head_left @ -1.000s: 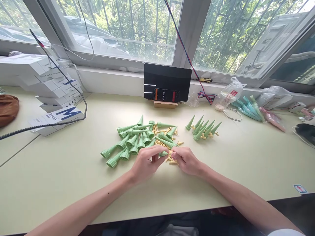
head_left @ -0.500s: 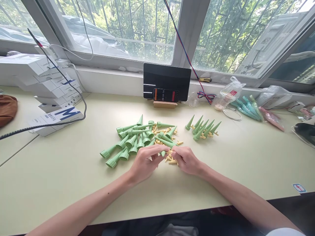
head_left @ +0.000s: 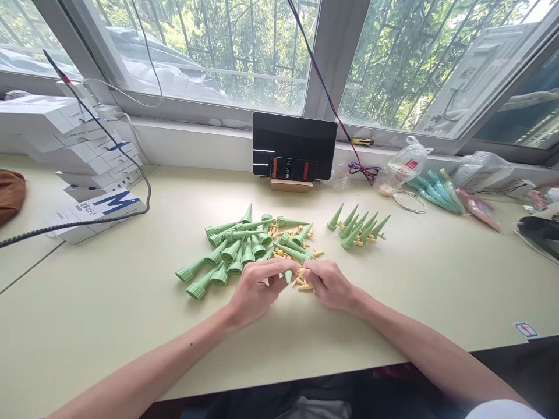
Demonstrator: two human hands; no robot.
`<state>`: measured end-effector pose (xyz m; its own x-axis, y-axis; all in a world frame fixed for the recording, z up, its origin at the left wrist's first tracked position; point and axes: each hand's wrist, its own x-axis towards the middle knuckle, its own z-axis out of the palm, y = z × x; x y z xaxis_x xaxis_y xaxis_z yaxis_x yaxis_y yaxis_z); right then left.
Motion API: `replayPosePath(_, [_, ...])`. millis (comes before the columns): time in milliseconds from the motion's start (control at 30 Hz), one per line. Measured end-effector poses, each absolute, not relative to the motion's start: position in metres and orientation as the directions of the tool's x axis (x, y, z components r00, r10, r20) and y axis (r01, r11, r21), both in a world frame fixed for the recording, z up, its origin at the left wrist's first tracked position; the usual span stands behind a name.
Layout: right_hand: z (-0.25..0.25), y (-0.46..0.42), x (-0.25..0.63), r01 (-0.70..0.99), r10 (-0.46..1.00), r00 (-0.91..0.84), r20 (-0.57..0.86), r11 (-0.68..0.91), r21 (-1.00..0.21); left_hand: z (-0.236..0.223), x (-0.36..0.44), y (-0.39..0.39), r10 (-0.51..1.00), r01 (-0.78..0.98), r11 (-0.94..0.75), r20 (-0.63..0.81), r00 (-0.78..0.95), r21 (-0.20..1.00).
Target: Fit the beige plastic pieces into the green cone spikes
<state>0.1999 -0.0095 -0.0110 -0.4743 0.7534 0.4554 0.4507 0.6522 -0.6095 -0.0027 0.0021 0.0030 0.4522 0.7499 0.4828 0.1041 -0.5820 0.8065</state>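
Note:
My left hand is closed on a green plastic cone spike, its fingers pinched around it. My right hand is pinched next to it, fingertips at the spike's end, apparently on a small tan plug. Both hands hover over a scatter of small tan plugs. Just beyond them lies a heap of green cone spikes. A smaller group of green spikes with tan plugs fitted lies to the right.
A black tablet with a phone leaning on it stands at the window ledge. White boxes and a black cable are at the left. Plastic bags with coloured parts lie at the right. The table edge is near me.
The hands stay in the same place, with only small finger movements on the spike. The view has drifted slightly.

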Motion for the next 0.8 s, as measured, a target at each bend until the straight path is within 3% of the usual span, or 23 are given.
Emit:
replayPosePath(200, [-0.0116, -0.0094, 0.1987, 0.42, 0.723, -0.464, 0.513, 0.689, -0.591, 0.0085, -0.0026, 0.0015, 0.807, 0.171, -0.508, 0.396, 0.439, 0.844])
replayPosePath(800, [-0.0108, -0.0116, 0.1988, 0.416, 0.687, -0.483, 0.543, 0.725, -0.548, 0.0076, -0.0043, 0.0017, 0.789, 0.215, -0.561, 0.437, 0.432, 0.8])
